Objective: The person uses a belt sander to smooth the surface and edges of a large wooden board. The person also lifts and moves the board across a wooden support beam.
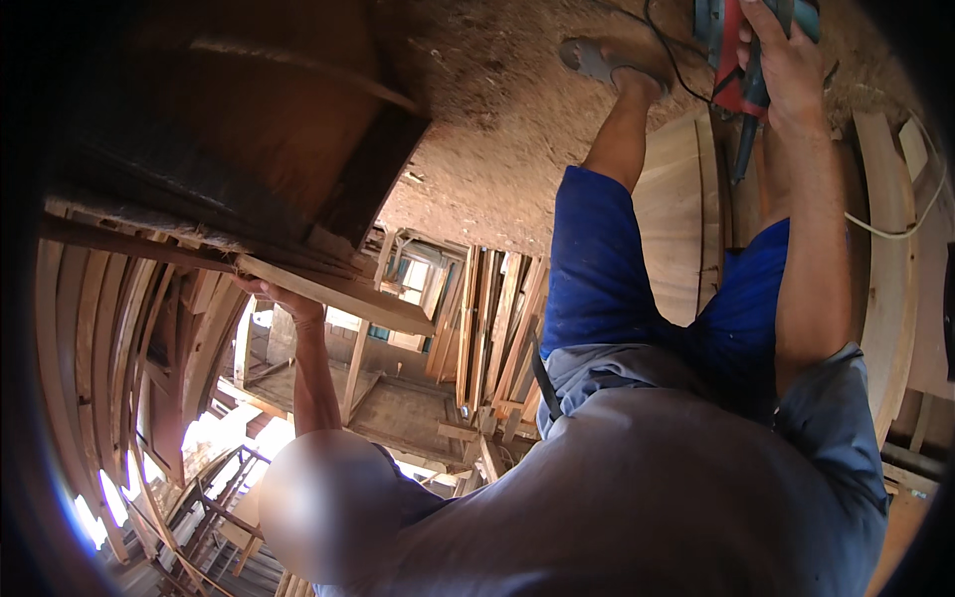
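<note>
At the left, my left hand [286,298] is closed around one end of a short, thick wooden board [343,295], its fingers partly hidden behind the wood. The board lies against the edge of a dark wooden piece [139,244]. Up at the top right, my right hand [786,70] grips the dark handle of a red corded power tool [729,60]. A stiff black cord sleeve [744,149] hangs from the tool's rear. The upper part of the tool is cut off by the frame edge, so its exact kind cannot be made out.
A black cable [659,35] runs over the dirt floor [477,149] near my sandalled foot [612,62]. Wide planks [667,214] lie beside my legs, with a pale cable [890,235] at the right. Upright boards [487,318] and a wooden frame [398,408] stand at the left.
</note>
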A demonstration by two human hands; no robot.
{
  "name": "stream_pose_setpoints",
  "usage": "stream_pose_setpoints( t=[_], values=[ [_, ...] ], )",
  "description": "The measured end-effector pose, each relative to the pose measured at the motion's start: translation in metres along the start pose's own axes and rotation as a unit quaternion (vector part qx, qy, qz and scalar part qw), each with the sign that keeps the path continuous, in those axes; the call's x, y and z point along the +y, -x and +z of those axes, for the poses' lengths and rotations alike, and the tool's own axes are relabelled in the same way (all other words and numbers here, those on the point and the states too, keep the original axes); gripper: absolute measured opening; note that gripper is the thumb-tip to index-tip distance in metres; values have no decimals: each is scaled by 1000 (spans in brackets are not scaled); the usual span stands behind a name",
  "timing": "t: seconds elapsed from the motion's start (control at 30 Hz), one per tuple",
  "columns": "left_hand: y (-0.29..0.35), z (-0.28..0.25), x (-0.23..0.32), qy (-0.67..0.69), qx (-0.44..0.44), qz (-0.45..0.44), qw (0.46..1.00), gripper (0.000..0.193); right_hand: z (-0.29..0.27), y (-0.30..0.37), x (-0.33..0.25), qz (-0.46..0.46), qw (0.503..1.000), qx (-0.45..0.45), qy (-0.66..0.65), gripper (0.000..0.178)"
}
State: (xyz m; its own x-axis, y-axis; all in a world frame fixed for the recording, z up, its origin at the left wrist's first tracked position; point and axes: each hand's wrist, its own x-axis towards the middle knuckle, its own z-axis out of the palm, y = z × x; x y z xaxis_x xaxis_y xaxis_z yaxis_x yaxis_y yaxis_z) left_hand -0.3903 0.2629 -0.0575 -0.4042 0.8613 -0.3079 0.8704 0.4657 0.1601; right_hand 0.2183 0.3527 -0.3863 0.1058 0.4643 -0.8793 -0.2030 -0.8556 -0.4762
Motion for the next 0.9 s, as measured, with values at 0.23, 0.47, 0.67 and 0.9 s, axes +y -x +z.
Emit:
stream_pose_setpoints(
  t=[0.23,0.47,0.67,0.9],
  values=[
    [5,-7,-10,27,-22,-31,999,98,-3,-5,5,32,999,10,-13,23],
    [5,-5,-4,32,-27,-20,999,97,-1,-4,3,31,999,14,6,24],
    [8,6,11,50,1,-29,998,99,-4,-18,20,21,996,23,85,48],
    [13,11,24,-95,42,-40,994,95,9,-22,29,40,994,-9,101,51]
  ],
)
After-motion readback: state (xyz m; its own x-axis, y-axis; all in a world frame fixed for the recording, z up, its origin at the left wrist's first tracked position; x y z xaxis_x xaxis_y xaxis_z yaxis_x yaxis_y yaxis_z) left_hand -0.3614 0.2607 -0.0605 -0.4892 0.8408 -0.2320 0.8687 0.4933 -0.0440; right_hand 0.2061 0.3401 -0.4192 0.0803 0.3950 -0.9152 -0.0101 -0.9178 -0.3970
